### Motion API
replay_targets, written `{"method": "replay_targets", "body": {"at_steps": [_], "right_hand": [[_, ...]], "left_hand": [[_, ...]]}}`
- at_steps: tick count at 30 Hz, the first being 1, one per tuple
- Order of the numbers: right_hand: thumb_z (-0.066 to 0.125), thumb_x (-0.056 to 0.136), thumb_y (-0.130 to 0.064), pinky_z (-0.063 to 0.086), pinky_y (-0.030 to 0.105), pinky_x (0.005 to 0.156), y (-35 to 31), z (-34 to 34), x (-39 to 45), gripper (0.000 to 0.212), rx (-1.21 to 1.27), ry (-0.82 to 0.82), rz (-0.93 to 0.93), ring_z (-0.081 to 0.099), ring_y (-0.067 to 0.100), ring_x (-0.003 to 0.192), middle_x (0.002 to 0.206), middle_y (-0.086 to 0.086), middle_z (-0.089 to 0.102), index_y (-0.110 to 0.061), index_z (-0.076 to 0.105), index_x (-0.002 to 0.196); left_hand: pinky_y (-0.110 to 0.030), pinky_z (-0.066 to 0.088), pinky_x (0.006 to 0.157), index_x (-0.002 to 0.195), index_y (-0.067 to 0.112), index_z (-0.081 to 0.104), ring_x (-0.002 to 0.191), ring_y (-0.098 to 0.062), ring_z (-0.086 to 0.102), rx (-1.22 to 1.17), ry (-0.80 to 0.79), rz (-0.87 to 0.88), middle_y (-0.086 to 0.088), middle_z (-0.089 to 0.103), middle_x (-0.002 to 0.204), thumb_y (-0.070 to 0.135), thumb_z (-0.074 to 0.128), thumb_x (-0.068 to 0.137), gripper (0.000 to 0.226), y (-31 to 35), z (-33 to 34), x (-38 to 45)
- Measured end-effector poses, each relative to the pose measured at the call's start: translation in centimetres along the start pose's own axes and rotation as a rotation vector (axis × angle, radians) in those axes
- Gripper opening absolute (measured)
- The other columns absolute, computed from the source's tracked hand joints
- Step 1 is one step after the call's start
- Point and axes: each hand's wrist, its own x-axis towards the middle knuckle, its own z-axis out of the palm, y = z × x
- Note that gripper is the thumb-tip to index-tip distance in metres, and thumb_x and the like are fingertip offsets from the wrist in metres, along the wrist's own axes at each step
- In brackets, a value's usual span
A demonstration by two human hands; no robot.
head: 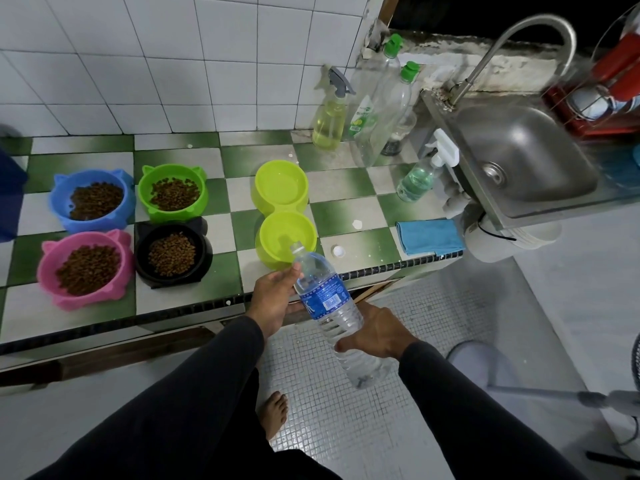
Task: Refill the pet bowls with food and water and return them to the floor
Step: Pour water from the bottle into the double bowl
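Food is in four bowls on the desk: the blue bowl, the green bowl, the pink bowl and the black bowl each hold brown bits. So the food part looks done.

Beside them sits the double bowl, a lime one with two cups. The far cup seems to have some water in it. I cannot tell how much is in the near cup.

The bottle is open and tilted, with its mouth over the near cup's rim. Its cap lies on the desk just beside the double bowl. The left hand cups the bottle near its top, fingers curled round it. The right hand grips the lower part, fingers wrapped round it. The bottle looks mostly empty, with a little water left at the bottom end.

So the water part looks to be in hand now, likely near its end. What is left: finish the near cup, then carry all five bowls down to the floor. None of them is on the floor yet.

A blue cloth lies near the desk edge, and a sink is off to the right with spray bottles next to it.
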Motion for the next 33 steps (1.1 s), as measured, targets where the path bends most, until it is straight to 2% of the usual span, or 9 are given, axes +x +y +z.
{"method": "replay_targets", "body": {"at_steps": [2, 4, 6, 11, 15, 20, 24, 30, 33], "right_hand": [[0.088, 0.063, -0.052, 0.050, 0.031, 0.091, -0.07, 0.11, 0.10, 0.068, -0.008, 0.001, 0.008, 0.064, 0.009, 0.099, 0.111, -0.010, 0.069, -0.031, 0.058, 0.120], [0.087, 0.062, -0.054, 0.051, 0.033, 0.092, -0.06, 0.17, 0.19, 0.069, -0.008, 0.001, 0.011, 0.065, 0.010, 0.098, 0.111, -0.009, 0.070, -0.031, 0.059, 0.120], [0.087, 0.061, -0.055, 0.053, 0.034, 0.093, -0.06, 0.19, 0.24, 0.068, -0.004, 0.002, 0.008, 0.066, 0.010, 0.097, 0.109, -0.009, 0.071, -0.032, 0.060, 0.119], [0.086, 0.061, -0.054, 0.052, 0.031, 0.088, -0.32, 0.07, 0.07, 0.060, 0.015, 0.001, -0.005, 0.066, 0.007, 0.093, 0.103, -0.009, 0.071, -0.034, 0.061, 0.112], [0.085, 0.060, -0.056, 0.053, 0.031, 0.087, -0.31, -0.03, 0.00, 0.059, 0.022, -0.001, -0.014, 0.067, 0.006, 0.092, 0.101, -0.009, 0.072, -0.035, 0.062, 0.109], [0.085, 0.058, -0.059, 0.055, 0.035, 0.091, -0.06, 0.04, 0.29, 0.064, 0.013, -0.007, -0.002, 0.067, 0.007, 0.093, 0.103, -0.009, 0.072, -0.034, 0.061, 0.113], [0.083, 0.055, -0.064, 0.054, 0.038, 0.094, -0.01, 0.04, 0.45, 0.072, -0.009, -0.012, 0.009, 0.067, 0.009, 0.095, 0.106, -0.010, 0.071, -0.033, 0.060, 0.117], [0.083, 0.054, -0.064, 0.054, 0.039, 0.095, -0.05, -0.10, 0.33, 0.073, -0.010, -0.014, 0.018, 0.067, 0.009, 0.095, 0.105, -0.010, 0.071, -0.034, 0.060, 0.116], [0.083, 0.054, -0.065, 0.054, 0.039, 0.094, 0.03, -0.10, 0.31, 0.072, -0.011, -0.015, 0.019, 0.067, 0.008, 0.095, 0.105, -0.011, 0.071, -0.035, 0.060, 0.115]], "left_hand": [[-0.046, 0.063, 0.082, 0.112, 0.013, 0.073, 0.102, -0.024, 0.074, 0.007, 0.013, -0.002, -0.005, 0.078, 0.110, 0.044, 0.066, 0.096, 0.036, -0.11, -0.15, 0.11], [-0.053, 0.059, 0.091, 0.108, 0.015, 0.076, 0.107, -0.025, 0.073, 0.029, 0.032, 0.002, -0.004, 0.078, 0.110, 0.047, 0.068, 0.094, 0.036, -0.23, -0.34, 0.30], [-0.056, 0.057, 0.095, 0.106, 0.015, 0.077, 0.109, -0.026, 0.072, 0.033, 0.031, 0.000, -0.002, 0.078, 0.109, 0.047, 0.069, 0.094, 0.036, -0.20, -0.43, 0.32], [-0.048, 0.063, 0.081, 0.113, 0.011, 0.073, 0.098, -0.023, 0.076, -0.005, 0.009, -0.018, -0.005, 0.078, 0.107, 0.041, 0.065, 0.098, 0.035, 0.28, -0.11, -0.08], [-0.053, 0.062, 0.084, 0.112, 0.012, 0.073, 0.102, -0.025, 0.075, -0.007, 0.017, -0.025, -0.005, 0.078, 0.109, 0.041, 0.066, 0.097, 0.033, 0.33, -0.10, -0.04], [-0.047, 0.063, 0.081, 0.113, 0.011, 0.072, 0.102, -0.024, 0.074, -0.013, 0.012, -0.021, -0.006, 0.078, 0.110, 0.040, 0.065, 0.098, 0.034, 0.29, -0.04, 0.01], [-0.052, 0.062, 0.086, 0.114, 0.010, 0.072, 0.105, -0.026, 0.074, -0.018, 0.009, -0.020, -0.007, 0.078, 0.110, 0.039, 0.065, 0.098, 0.034, 0.22, -0.12, 0.18], [-0.056, 0.061, 0.087, 0.113, 0.011, 0.073, 0.110, -0.029, 0.071, -0.008, 0.014, -0.024, -0.008, 0.077, 0.112, 0.041, 0.067, 0.096, 0.035, -0.02, -0.12, 0.50], [-0.058, 0.058, 0.092, 0.109, 0.015, 0.076, 0.112, -0.029, 0.070, 0.012, 0.015, -0.014, -0.006, 0.077, 0.113, 0.048, 0.069, 0.093, 0.037, -0.29, -0.39, 0.65]]}}
